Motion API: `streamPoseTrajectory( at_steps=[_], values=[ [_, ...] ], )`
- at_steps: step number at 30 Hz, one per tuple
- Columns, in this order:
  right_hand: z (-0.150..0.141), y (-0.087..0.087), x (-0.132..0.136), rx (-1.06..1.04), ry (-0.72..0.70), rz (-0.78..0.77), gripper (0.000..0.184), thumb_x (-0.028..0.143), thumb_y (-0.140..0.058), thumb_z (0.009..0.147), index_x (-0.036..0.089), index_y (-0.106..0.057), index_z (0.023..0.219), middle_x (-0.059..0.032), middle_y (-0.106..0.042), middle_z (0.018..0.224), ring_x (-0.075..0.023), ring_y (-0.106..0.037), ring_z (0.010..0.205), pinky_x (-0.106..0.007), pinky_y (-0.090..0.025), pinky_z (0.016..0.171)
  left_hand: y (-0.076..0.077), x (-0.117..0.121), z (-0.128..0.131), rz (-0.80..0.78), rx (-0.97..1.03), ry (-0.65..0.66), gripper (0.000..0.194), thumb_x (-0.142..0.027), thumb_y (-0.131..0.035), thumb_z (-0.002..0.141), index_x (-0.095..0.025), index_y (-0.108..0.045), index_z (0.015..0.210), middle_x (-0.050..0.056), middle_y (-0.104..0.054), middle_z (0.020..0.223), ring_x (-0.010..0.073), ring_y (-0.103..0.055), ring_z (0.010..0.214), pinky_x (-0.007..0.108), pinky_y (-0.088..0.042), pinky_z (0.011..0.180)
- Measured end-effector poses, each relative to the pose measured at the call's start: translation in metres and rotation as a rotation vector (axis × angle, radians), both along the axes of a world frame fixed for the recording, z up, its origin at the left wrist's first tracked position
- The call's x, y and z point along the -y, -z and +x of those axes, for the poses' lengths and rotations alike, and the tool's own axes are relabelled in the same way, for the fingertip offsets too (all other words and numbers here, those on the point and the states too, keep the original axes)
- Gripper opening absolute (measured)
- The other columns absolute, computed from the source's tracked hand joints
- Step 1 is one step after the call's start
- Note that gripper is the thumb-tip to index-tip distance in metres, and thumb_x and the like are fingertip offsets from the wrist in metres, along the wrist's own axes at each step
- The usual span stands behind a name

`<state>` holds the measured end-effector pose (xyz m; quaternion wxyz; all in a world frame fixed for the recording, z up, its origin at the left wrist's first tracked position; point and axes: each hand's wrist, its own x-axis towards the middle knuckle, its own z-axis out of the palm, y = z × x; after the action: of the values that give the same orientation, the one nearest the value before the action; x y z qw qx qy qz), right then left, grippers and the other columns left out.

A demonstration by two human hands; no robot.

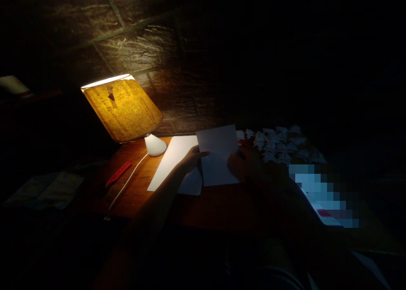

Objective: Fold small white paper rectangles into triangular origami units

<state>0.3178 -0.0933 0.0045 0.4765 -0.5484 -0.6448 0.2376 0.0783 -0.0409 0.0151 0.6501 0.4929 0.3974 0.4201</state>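
A raised sheet of paper point(218, 163) was found to the right of the lamp point(123, 108), held between both hands. The left hand point(191, 157), nearer the lamp, is closed on the sheet's edge, thumb across its face. The right hand point(239, 162), farther from the lamp and shadowed, has fingers curled shut on the opposite edge. White paper point(168, 167) lies just right of the lamp's base; folded pieces point(277, 145) lie well to its right.

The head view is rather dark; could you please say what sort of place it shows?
Perhaps a dim room at home, judging by the lit white lamp with yellow printed shade, the brown wooden table and stone-patterned wall.
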Motion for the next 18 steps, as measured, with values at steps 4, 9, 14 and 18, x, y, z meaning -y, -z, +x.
streamPoseTrajectory(
  at_steps=[4,9,14,18],
  values=[
    [0.0008,0.0026,-0.0008,-0.001,-0.001,-0.004,0.025,0.038,-0.056,0.082,0.025,-0.045,0.064,-0.0009,-0.055,0.062,-0.0164,-0.048,0.058,-0.031,-0.034,0.056,0.0024,-0.0014,-0.0009,-0.003,-0.012,-0.003,0.045,-0.032,-0.095,0.057,-0.011,-0.075,0.092,0.010,-0.079,0.084,0.0242,-0.075,0.077,0.036,-0.058,0.079],
    [0.0010,0.0074,-0.0023,0.015,-0.004,0.022,0.024,0.037,-0.057,0.082,0.025,-0.046,0.064,-0.0008,-0.055,0.062,-0.0163,-0.048,0.059,-0.031,-0.034,0.057,0.0032,-0.0019,-0.0014,-0.003,-0.010,-0.005,0.045,-0.031,-0.095,0.058,-0.011,-0.076,0.094,0.011,-0.080,0.087,0.0253,-0.076,0.080,0.036,-0.058,0.079],
    [-0.0001,0.0070,-0.0018,0.008,-0.001,0.015,0.024,0.039,-0.056,0.081,0.024,-0.047,0.065,0.0003,-0.053,0.062,-0.0156,-0.047,0.058,-0.030,-0.033,0.057,0.0018,-0.0008,-0.0003,-0.008,-0.011,-0.006,0.045,-0.032,-0.095,0.057,-0.011,-0.075,0.091,0.010,-0.079,0.082,0.0248,-0.076,0.076,0.035,-0.059,0.077],
    [-0.0003,0.0042,-0.0014,0.010,-0.002,0.015,0.024,0.040,-0.056,0.079,0.024,-0.047,0.064,0.0004,-0.053,0.061,-0.0153,-0.046,0.058,-0.029,-0.030,0.057,0.0013,-0.0002,-0.0002,-0.017,-0.006,-0.021,0.047,-0.031,-0.095,0.056,-0.010,-0.076,0.093,0.013,-0.080,0.088,0.0267,-0.077,0.081,0.037,-0.059,0.080]
  ],
)
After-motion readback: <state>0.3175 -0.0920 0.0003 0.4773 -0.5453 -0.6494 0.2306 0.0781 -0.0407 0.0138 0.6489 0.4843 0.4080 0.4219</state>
